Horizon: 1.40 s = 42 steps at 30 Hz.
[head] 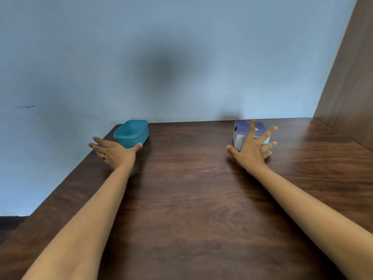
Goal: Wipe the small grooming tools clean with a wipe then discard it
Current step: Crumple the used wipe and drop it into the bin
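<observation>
A teal plastic tub (132, 133) stands at the far left corner of the dark wooden table (191, 188). My left hand (115, 152) is stretched out just in front of it, fingers spread, thumb tip touching the tub's near wall. A blue and white cardboard box (241, 132) stands at the far right. My right hand (252, 146) is spread wide in front of the box and covers much of it, holding nothing. The tub's inside is hidden. No grooming tools or wipe are visible.
A pale blue wall (181, 57) rises right behind the table's far edge. A brown wooden panel (351, 77) closes off the right side. The table's left edge runs diagonally toward the near left, with dark floor beyond it.
</observation>
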Available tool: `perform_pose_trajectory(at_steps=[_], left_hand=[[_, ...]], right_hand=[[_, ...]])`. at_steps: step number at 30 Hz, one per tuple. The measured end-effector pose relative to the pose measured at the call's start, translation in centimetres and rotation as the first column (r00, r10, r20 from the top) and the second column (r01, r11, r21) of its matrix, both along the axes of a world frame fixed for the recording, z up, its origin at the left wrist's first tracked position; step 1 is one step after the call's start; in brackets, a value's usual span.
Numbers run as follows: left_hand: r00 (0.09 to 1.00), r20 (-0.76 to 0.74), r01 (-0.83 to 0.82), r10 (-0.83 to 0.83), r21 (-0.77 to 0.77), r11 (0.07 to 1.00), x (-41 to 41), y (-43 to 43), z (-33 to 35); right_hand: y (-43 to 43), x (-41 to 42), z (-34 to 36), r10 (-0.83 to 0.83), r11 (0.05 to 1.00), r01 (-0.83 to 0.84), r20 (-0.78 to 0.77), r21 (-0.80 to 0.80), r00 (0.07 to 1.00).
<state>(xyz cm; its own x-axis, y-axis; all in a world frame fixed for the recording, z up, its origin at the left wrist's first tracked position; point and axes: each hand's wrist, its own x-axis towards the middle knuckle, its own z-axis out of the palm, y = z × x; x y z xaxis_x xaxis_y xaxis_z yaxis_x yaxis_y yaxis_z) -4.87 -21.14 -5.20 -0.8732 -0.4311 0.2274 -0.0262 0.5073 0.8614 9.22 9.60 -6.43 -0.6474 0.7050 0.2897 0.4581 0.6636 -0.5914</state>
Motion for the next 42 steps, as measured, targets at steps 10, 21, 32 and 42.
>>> perform_pose_trajectory(at_steps=[10, 21, 32, 42], left_hand=[[0.983, 0.049, 0.173, -0.179, 0.110, 0.979, -4.1, -1.4, -1.2], [0.974, -0.022, 0.226, -0.225, 0.057, 0.972, -4.7, 0.5, -1.8], [0.971, -0.010, 0.237, -0.237, 0.002, 0.971, -0.9, 5.9, -2.1], [0.977, 0.000, 0.214, -0.214, -0.033, 0.976, 0.1, 7.6, -1.8]], right_hand=[[0.5, -1.6, -1.1, -0.041, 0.996, 0.038, 0.047, 0.079, 0.998], [0.7, -2.3, -0.9, 0.000, 0.991, -0.008, 0.062, 0.131, 0.998], [-0.8, -4.0, -1.0, 0.115, 0.981, -0.122, 0.055, 0.151, 0.992], [-1.5, -4.7, -0.9, 0.111, 0.982, -0.116, 0.040, 0.148, 0.993]])
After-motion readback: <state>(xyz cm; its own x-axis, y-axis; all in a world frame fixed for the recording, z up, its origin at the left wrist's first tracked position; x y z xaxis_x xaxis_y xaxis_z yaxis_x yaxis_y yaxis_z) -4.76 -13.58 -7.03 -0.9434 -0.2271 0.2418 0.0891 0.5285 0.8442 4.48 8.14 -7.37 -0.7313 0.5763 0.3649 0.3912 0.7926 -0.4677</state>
